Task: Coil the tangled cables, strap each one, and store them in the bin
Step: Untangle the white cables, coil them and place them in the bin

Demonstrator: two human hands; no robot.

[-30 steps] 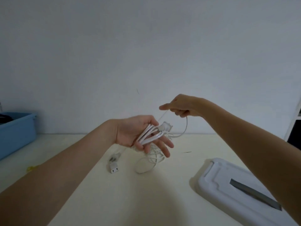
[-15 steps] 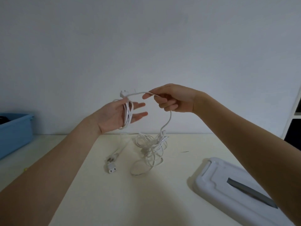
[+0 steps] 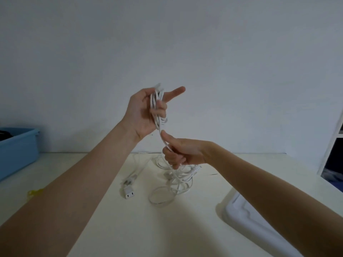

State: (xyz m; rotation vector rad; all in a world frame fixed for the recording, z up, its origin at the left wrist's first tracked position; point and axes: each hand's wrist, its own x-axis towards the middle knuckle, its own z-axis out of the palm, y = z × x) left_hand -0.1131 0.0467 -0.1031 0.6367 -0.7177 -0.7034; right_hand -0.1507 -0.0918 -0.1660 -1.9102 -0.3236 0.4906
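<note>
- Half a second ago the right hand (image 3: 181, 152) was up high, level with the left hand (image 3: 146, 112). Now it has dropped below the left hand and slid down the thin white cable (image 3: 163, 138).
- The left hand has turned more upright since then. It holds a few white loops against its palm, with the curled middle fingers over them and the pointing finger (image 3: 175, 91) sticking out straight.
- The right hand grips one strand of the cable in a closed fist, thumb on top. The strand runs straight up from it to the loops.
- The rest of the cable lies in a messy pile (image 3: 174, 180) on the pale cream table (image 3: 185, 229), just under the right hand.
- A white two-hole plug end (image 3: 129, 194) lies flat on the table to the left of the pile, apart from it.
- A blue plastic bin (image 3: 17, 147) sits at the far left edge of the table, well apart from the hands.
- A white plastic lid (image 3: 246, 221) lies at the near right, partly hidden by the right arm.
- A small yellow thing (image 3: 34, 192) peeks out beside the left arm; it is too hidden to name.
- A plain grey-white wall (image 3: 185, 43) stands behind the table. A white frame (image 3: 332, 140) with a dark gap is at the right edge.
- The table between the arms is bare and open.
</note>
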